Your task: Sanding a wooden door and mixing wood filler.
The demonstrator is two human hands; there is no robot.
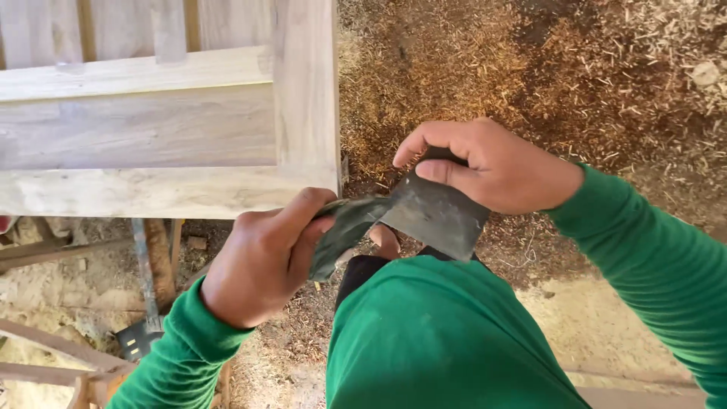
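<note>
My right hand [496, 163] grips the top of a flat dark metal blade [443, 216], roughly rectangular, held tilted in front of my chest. My left hand [261, 261] pinches a folded strip of dark greenish abrasive sheet or cloth [344, 231] and presses its end against the blade's left edge. Both arms wear green ribbed sleeves. A pale wooden frame [303, 106] of planed boards lies just beyond my left hand, at upper left.
Wood shavings and sawdust [530, 68] cover the ground at upper right. Below the frame stand wooden trestle legs [45, 352] and a metal rod with a dark base [140, 333]. My green-clad torso [439, 341] fills the lower centre.
</note>
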